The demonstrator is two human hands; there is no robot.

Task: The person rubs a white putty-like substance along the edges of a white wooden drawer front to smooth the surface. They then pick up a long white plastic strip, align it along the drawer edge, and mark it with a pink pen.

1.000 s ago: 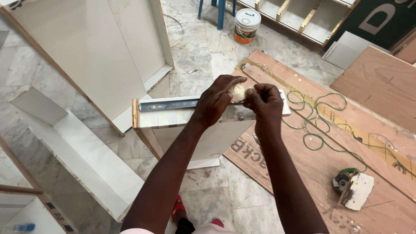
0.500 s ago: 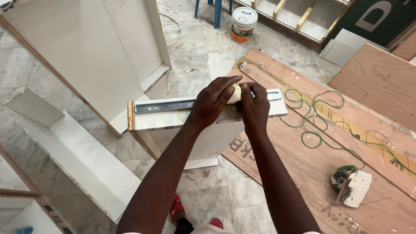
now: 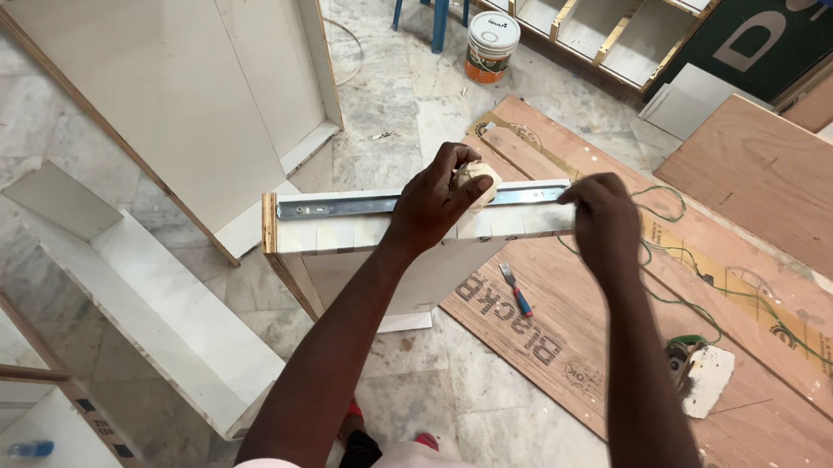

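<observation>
**Hands part along the rail in a marble-floored workshop**

On the grey marble floor (image 3: 417, 114) stands a white laminated panel (image 3: 374, 260) on edge, a long metal drawer slide (image 3: 359, 204) along its top. The left hand (image 3: 434, 205) now pinches a cream roll of tape (image 3: 479, 179) there; the right hand (image 3: 604, 215) has moved apart, its grip closed at the slide's end, probably stretching tape.

Hands parted since a second ago: left hand (image 3: 436, 201) now alone with the pale lump (image 3: 477, 180), pressed on the metal rail (image 3: 379, 205); right hand (image 3: 603, 212) moved off to the rail's far end, closed over the panel edge (image 3: 336, 239).
</observation>
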